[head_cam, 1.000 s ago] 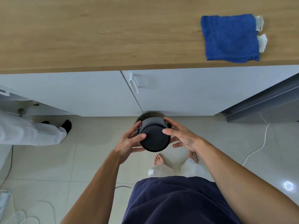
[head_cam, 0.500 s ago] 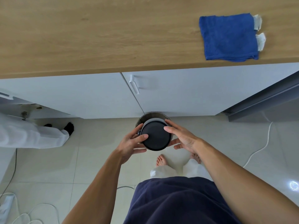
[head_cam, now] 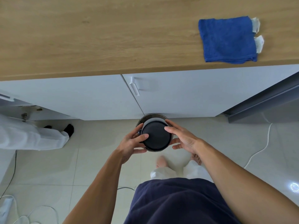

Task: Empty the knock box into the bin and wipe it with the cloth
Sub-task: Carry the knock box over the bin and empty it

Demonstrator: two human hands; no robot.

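Observation:
The black round knock box [head_cam: 156, 136] is turned upside down, its flat base facing me, held directly over a round bin [head_cam: 151, 116] on the floor by the white cabinets. My left hand [head_cam: 131, 143] grips its left side and my right hand [head_cam: 182, 137] grips its right side. The box hides most of the bin's opening; only the far rim shows. A folded blue cloth [head_cam: 227, 39] lies on the wooden countertop [head_cam: 97, 34] at the upper right, near its front edge.
White cabinet doors with a handle [head_cam: 134, 87] stand behind the bin. Another person's white sleeve [head_cam: 30, 137] and dark-socked foot are at the left. A white cable [head_cam: 260, 147] runs over the floor at right, more cables at lower left. A grey appliance edge [head_cam: 262, 101] juts out at right.
The knock box has tipped from a steep tilt to fully upside down and dropped closer onto the bin's opening. Both hands kept their grip.

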